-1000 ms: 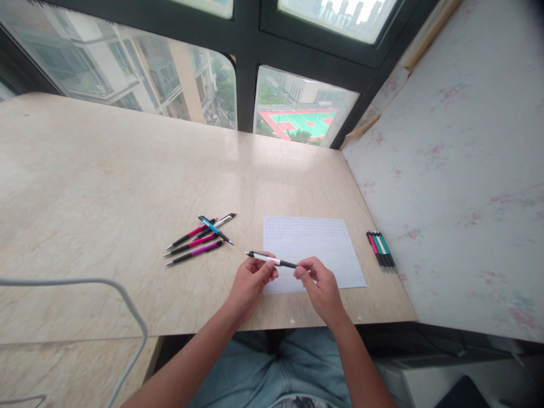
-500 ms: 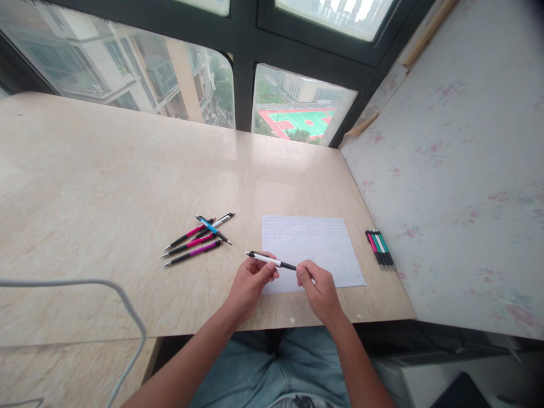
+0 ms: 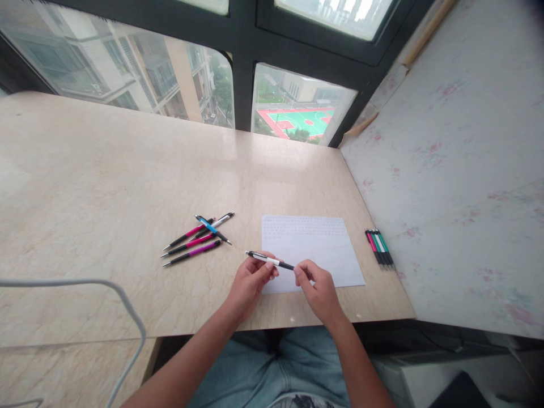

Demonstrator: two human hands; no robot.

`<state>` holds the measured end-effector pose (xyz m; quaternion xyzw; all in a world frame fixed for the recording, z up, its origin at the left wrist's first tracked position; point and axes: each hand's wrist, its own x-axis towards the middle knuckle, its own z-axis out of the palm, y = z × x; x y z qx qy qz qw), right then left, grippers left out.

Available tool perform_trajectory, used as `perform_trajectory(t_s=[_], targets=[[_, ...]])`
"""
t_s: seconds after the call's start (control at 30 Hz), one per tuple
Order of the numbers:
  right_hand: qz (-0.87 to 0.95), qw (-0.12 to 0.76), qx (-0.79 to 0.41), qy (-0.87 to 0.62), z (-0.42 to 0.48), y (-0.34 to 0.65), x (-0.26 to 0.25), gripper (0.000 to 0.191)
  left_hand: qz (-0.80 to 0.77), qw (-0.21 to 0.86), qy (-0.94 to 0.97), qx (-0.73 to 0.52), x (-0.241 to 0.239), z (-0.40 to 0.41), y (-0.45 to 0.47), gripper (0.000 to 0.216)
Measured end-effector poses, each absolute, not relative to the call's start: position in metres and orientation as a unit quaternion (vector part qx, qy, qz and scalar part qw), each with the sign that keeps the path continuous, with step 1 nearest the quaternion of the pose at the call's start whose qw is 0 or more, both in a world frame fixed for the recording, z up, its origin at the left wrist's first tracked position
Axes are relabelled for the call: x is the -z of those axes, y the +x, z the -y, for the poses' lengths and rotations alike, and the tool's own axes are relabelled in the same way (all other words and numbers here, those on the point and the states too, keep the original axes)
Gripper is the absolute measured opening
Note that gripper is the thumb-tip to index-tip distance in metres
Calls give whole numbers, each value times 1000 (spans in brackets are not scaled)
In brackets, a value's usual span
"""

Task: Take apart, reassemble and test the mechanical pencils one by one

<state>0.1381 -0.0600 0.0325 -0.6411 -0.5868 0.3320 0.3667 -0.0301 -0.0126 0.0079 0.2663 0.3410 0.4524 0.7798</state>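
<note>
A white and black pen [image 3: 268, 259] is held level between both hands over the near edge of a white sheet of paper [image 3: 312, 243]. My left hand [image 3: 250, 283] pinches the pen's white barrel. My right hand [image 3: 319, 289] pinches its black tip end. Faint writing covers the top of the sheet. Both hands hover just above the beige marble table [image 3: 127, 181].
Several pens in pink, blue, purple and white [image 3: 198, 238] lie in a loose pile to the left of the paper. Several more pens [image 3: 379, 248] lie side by side at the table's right edge by the flowered wall. A white cable [image 3: 106, 289] loops at left.
Both hands and the pen have stayed almost still. The right hand's fingers have shifted slightly on the tip end.
</note>
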Motion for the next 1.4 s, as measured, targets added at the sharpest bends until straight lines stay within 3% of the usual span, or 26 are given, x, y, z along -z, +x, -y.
perform_trajectory(t_s=[0.4, 0.83, 1.4], targets=[[613, 347, -328, -629, 60, 132, -35, 26, -376, 759, 265, -460, -8, 11, -29, 36], [623, 333, -321, -631, 61, 132, -31, 23, -373, 735, 338, -455, -5, 8, -32, 26], [622, 340, -341, -618, 61, 134, -33, 27, -351, 766, 280, -460, -6, 9, -33, 26]])
